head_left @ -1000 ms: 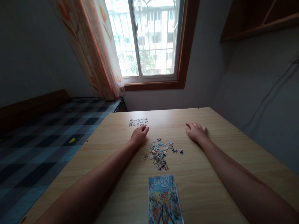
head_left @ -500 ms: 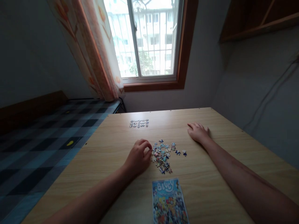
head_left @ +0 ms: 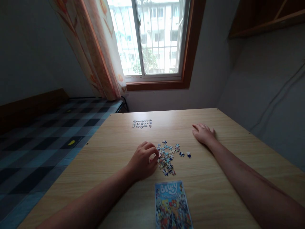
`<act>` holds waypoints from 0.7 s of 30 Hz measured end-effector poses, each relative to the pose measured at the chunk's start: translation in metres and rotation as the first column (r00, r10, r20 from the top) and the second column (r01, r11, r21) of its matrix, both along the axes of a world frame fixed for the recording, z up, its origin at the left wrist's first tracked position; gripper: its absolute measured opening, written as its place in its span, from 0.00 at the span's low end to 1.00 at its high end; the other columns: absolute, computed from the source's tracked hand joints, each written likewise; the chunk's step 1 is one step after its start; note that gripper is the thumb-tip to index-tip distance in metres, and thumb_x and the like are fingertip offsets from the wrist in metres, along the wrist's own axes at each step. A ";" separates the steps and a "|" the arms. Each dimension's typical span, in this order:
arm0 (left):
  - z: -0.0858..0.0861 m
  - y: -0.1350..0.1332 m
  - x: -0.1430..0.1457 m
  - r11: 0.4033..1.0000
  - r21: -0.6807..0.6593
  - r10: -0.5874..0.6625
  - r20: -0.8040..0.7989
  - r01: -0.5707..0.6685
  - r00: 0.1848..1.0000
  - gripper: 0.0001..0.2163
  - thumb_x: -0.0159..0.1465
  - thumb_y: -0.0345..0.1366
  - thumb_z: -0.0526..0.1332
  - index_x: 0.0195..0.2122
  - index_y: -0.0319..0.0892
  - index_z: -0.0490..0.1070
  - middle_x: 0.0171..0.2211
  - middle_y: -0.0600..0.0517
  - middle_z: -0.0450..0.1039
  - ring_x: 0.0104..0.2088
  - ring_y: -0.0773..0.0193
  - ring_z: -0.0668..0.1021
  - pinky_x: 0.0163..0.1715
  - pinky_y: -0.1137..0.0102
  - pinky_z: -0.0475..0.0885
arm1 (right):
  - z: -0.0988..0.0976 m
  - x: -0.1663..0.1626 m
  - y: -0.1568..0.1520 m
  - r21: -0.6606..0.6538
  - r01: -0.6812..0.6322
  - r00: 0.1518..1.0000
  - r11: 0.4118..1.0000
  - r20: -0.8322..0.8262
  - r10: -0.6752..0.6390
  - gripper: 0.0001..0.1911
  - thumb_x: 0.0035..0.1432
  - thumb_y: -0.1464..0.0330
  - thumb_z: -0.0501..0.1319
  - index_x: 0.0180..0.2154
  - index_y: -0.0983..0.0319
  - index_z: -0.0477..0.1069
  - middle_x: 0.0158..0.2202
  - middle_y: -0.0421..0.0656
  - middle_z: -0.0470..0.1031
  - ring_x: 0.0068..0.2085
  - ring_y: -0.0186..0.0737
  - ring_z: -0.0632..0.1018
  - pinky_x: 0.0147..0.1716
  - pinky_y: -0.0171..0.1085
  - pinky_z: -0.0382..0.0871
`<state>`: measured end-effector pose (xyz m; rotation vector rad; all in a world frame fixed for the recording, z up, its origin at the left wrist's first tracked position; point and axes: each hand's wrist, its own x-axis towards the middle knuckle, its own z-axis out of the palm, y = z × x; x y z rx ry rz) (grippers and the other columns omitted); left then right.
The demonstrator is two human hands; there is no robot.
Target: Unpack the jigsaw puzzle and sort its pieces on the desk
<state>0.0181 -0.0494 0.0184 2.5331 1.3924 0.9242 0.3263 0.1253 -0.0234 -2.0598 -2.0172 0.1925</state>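
Observation:
My left hand (head_left: 144,160) is at the left edge of a heap of jigsaw puzzle pieces (head_left: 166,156). Its thumb and forefinger curl together into a loop, with tips at the pieces; whatever lies between the tips is too small to make out. Small and multicoloured, the pieces overlap in the middle, and a few lie loose on the right. My right hand (head_left: 203,133) rests on the table with its fingers stretched out, right of the heap and holding nothing. Further back, a block of puzzle pieces (head_left: 142,123) is laid out in rows.
The light wooden table (head_left: 114,197) carries a colourful box or booklet marked "Bluey" (head_left: 173,203) near its front. A bed with a checked cover (head_left: 47,152) adjoins the left side. Behind are a curtain (head_left: 95,47) and a window (head_left: 159,41); a wooden shelf (head_left: 269,28) hangs upper right.
My left hand has shifted slightly right, further over the heap's left edge. My right hand keeps its place on the table. The camera view has tilted a little.

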 end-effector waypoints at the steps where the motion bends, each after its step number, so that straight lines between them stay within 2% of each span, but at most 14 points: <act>1: 0.002 -0.001 0.000 0.999 -0.006 -0.032 -0.014 0.032 0.999 0.04 0.61 0.30 0.59 0.31 0.44 0.72 0.34 0.48 0.74 0.38 0.59 0.73 0.43 0.62 0.69 | 0.000 0.000 0.000 0.000 -0.003 1.000 1.000 0.000 0.003 0.26 0.65 0.57 0.47 0.61 0.52 0.66 0.68 0.45 0.59 0.67 0.54 0.58 0.63 0.66 0.44; 7: 0.007 -0.008 0.003 0.966 -0.061 -0.256 -0.105 0.251 0.961 0.05 0.61 0.33 0.58 0.31 0.44 0.74 0.33 0.48 0.73 0.35 0.60 0.72 0.40 0.63 0.69 | 0.000 0.002 0.002 -0.008 -0.004 1.000 1.000 -0.005 0.004 0.26 0.65 0.56 0.48 0.62 0.51 0.65 0.68 0.45 0.59 0.66 0.54 0.58 0.63 0.66 0.45; 10: 0.008 -0.010 0.004 0.942 -0.087 -0.334 -0.144 0.324 0.932 0.06 0.61 0.34 0.59 0.36 0.46 0.76 0.35 0.49 0.74 0.36 0.60 0.72 0.40 0.63 0.70 | 0.001 0.002 0.001 -0.011 -0.003 1.000 1.000 -0.001 0.003 0.26 0.65 0.56 0.48 0.62 0.51 0.65 0.68 0.46 0.59 0.66 0.55 0.58 0.63 0.66 0.45; 14: 0.008 -0.011 0.005 0.938 -0.100 -0.345 -0.189 0.331 0.919 0.10 0.62 0.36 0.59 0.43 0.47 0.77 0.36 0.48 0.74 0.36 0.59 0.73 0.40 0.62 0.70 | 0.001 0.002 0.001 -0.012 -0.004 1.000 1.000 0.006 0.004 0.26 0.65 0.56 0.47 0.62 0.51 0.65 0.68 0.45 0.59 0.67 0.54 0.58 0.63 0.66 0.45; 21: 0.009 -0.010 0.005 0.933 -0.120 -0.357 -0.199 0.339 0.913 0.08 0.64 0.36 0.59 0.37 0.48 0.79 0.34 0.49 0.74 0.35 0.61 0.73 0.40 0.63 0.70 | -0.001 0.003 0.002 -0.005 -0.013 1.000 1.000 -0.010 0.013 0.26 0.65 0.56 0.48 0.61 0.52 0.65 0.68 0.46 0.59 0.67 0.53 0.58 0.63 0.66 0.44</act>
